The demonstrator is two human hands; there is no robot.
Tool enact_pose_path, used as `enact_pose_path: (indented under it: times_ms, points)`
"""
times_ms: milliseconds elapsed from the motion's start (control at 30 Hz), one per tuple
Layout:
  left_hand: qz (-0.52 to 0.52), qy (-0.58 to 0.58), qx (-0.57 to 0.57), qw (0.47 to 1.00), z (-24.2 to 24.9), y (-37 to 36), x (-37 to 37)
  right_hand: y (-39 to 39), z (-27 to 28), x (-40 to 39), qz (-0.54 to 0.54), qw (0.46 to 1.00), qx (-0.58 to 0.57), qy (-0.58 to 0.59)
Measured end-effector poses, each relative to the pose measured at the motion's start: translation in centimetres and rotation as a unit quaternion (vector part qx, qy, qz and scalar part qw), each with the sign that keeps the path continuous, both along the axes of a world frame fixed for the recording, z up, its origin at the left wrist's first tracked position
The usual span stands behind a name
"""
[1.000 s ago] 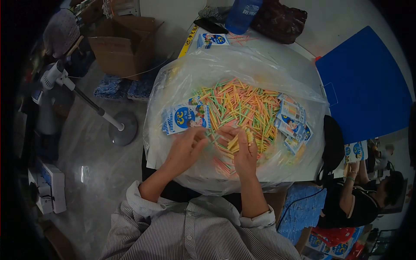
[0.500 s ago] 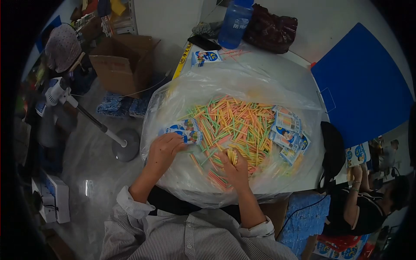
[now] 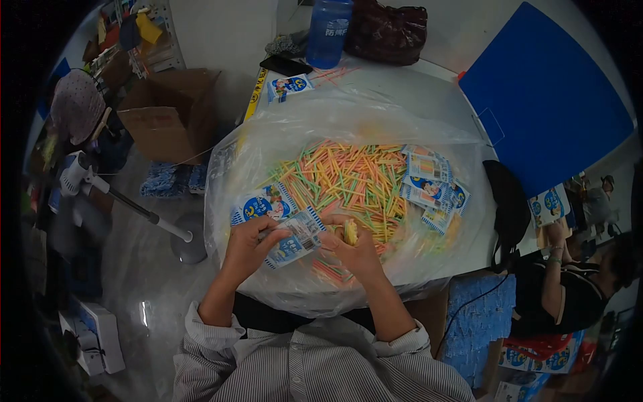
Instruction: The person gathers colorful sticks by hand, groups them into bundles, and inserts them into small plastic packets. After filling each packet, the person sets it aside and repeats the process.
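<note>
My left hand [image 3: 246, 249] pinches a blue-and-white printed packet [image 3: 299, 236] by its left side, holding it slanted above the near part of the pile. At the packet's right end is my right hand [image 3: 358, 251], closed around a bundle of yellow sticks [image 3: 350, 232]; its fingertips appear to touch the packet edge. Beyond both hands lies a heap of pink, yellow, orange and green sticks [image 3: 341, 177] on a clear plastic sheet or bag [image 3: 224, 157]. More blue-and-white packets [image 3: 258, 204] lie behind my left hand, and several others [image 3: 429, 187] rest on the heap's right side.
At the table's back stand a blue bottle [image 3: 328, 33] and a dark red bag [image 3: 386, 32], with a single packet [image 3: 290, 87] nearer. A blue panel [image 3: 549, 94] and a black item [image 3: 506, 208] border the right. A person [image 3: 569, 295] sits there. Left is a cardboard box [image 3: 161, 124].
My left hand has picked up a packet from the left side and brought it toward my right hand. My right hand still holds the yellow sticks. The camera view has shifted slightly.
</note>
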State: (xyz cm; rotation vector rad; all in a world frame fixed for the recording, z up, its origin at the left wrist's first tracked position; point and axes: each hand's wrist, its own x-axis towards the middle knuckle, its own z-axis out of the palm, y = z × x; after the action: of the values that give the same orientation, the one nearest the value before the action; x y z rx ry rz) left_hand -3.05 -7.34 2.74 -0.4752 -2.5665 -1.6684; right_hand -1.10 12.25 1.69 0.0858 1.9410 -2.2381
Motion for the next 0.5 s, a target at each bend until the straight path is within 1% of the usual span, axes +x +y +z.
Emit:
enact_pose_path:
  times_ms: [33,100,133,167,233,300,333,367,400,433,467,500]
  points:
    - [-0.012,-0.014,-0.011,1.000,0.1,-0.1,0.1,0.1,-0.1,0.0,-0.003,1.000,0.001,-0.001]
    - [-0.022,-0.029,-0.022,0.999,0.0,0.1,0.0,0.0,0.0,0.1,-0.031,0.998,0.026,0.052]
    - [0.056,0.096,-0.055,0.992,-0.3,0.5,-0.1,0.2,0.0,0.2,-0.031,0.998,0.026,0.052]
    - [0.134,0.219,-0.086,0.963,-0.3,0.8,-0.2,0.4,0.0,0.4,-0.035,0.997,0.046,0.049]
    - [0.132,0.219,-0.065,0.965,-0.4,1.0,0.9,0.3,0.4,0.6,-0.040,0.996,0.066,0.047]
    - [0.131,0.216,-0.043,0.967,0.0,1.8,2.5,-0.6,1.9,1.2,-0.062,0.975,0.163,0.137]
    - [0.083,0.133,0.036,0.987,0.6,2.9,3.3,-1.1,1.9,1.3,-0.060,0.975,0.164,0.136]
    - [0.033,0.049,0.116,0.992,0.9,3.4,3.8,-1.7,1.9,1.4,-0.070,0.949,0.200,0.234]
    - [0.030,0.051,0.119,0.991,0.4,3.6,3.8,-2.1,1.8,1.5,-0.082,0.910,0.237,0.330]
    - [0.055,0.061,0.149,0.985,-0.5,4.0,3.7,-2.4,1.7,1.5,-0.088,0.908,0.244,0.330]
    - [0.075,0.067,0.180,0.978,-1.0,4.4,3.6,-2.6,1.3,1.6,-0.063,0.905,0.249,0.339]
    - [0.090,0.043,0.206,0.973,-0.8,4.5,3.6,-2.9,0.8,1.7,-0.040,0.902,0.255,0.347]
